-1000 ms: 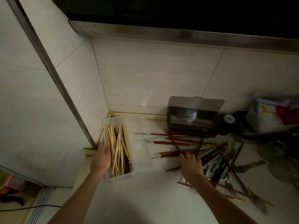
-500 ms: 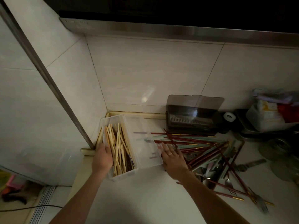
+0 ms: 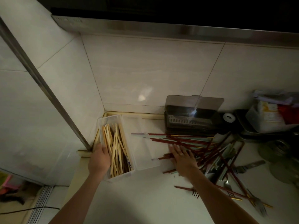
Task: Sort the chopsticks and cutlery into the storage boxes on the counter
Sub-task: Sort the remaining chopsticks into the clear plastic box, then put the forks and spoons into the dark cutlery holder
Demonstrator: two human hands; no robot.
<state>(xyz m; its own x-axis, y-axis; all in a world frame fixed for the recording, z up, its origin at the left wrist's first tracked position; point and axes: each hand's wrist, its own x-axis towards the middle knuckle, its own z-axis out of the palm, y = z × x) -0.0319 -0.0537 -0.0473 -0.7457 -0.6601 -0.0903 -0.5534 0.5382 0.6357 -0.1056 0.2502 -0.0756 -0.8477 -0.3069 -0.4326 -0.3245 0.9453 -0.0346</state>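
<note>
The tabletop point(image 3: 145, 204) is spread with red chopsticks point(image 3: 186, 139), pressed under the flat, straight-fingered right hand point(image 3: 182, 157). The clear storage box point(image 3: 111, 120) of bamboo chopsticks point(image 3: 115, 147) is gripped at its near-left wall by the left hand point(image 3: 98, 160). A fork point(image 3: 195, 192) lies beside the right forearm.

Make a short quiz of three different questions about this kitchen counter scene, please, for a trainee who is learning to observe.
1. True or false: the clear box under the left hand holds light wooden chopsticks.
2. Which is the right hand doing? A) lifting a fork; B) lying flat, fingers straight, on the red chopsticks; C) closing the dark box.
3. Fill in: the lid of the dark box by the wall stands ____.

Key: 1 true. 2 B. 3 open.
</note>
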